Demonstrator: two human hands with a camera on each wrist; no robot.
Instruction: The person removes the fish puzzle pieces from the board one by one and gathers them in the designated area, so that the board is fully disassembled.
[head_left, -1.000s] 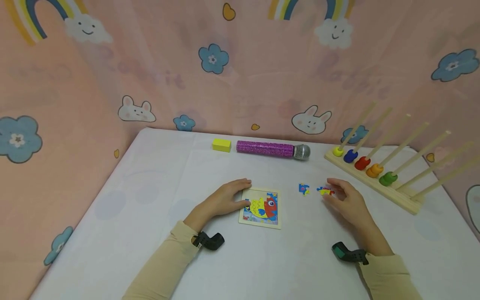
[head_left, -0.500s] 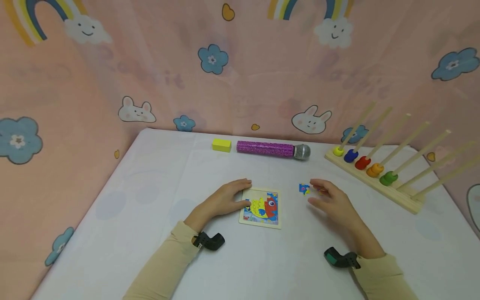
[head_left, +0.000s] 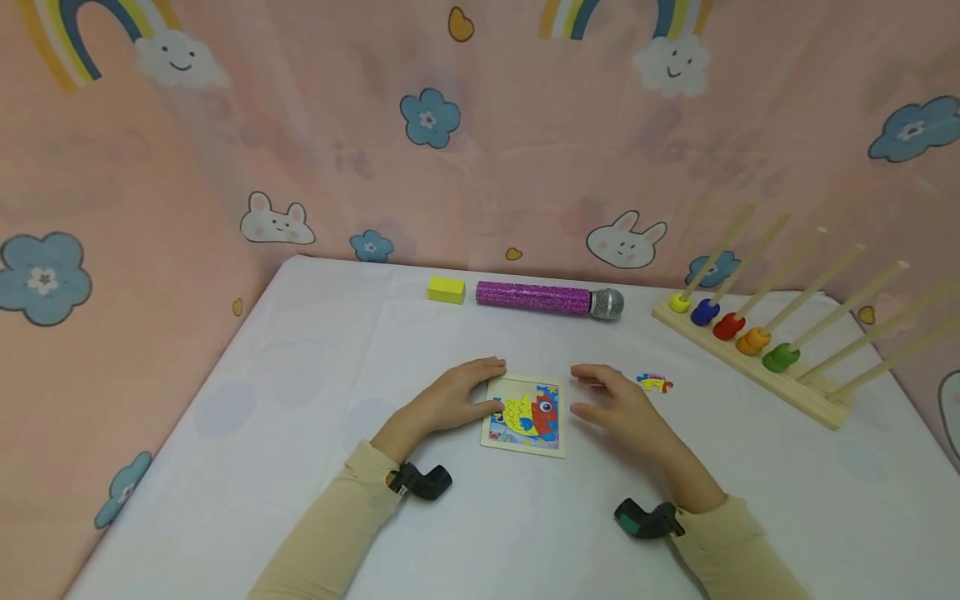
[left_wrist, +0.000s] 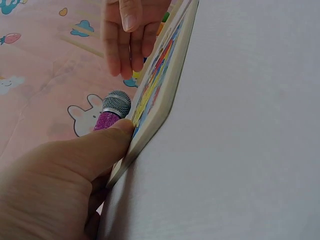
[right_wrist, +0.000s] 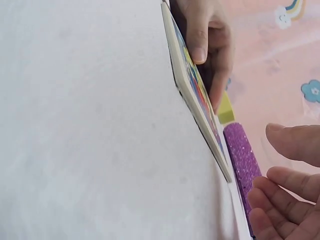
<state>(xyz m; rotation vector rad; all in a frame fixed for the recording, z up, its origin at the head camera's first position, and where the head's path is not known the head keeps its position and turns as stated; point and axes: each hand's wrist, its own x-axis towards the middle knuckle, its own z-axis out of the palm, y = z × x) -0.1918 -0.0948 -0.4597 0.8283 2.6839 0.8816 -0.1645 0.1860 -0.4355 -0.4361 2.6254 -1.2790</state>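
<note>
A square wooden fish puzzle board (head_left: 522,416) lies on the table, its picture partly filled with a yellow body and a red head. My left hand (head_left: 447,398) holds its left side, thumb on the face and fingers along the far edge; the left wrist view shows the thumb (left_wrist: 107,145) pressing the rim. Just right of the board hovers my right hand (head_left: 622,408), fingers apart and nothing between them; its relaxed fingers also show in the right wrist view. A loose yellow-and-red puzzle piece (head_left: 655,383) lies beyond that hand, which almost wholly covers a second, blue piece.
At the back lie a yellow block (head_left: 446,290) and a purple glittery microphone (head_left: 534,298). A wooden peg stand (head_left: 795,387) with coloured beads slants along the right side. Patterned pink cloth (head_left: 480,167) hangs behind the white table (head_left: 262,467).
My right hand has moved left, from beside the loose pieces to near the board, uncovering the yellow-and-red piece and covering the blue one. My left hand stays on the board.
</note>
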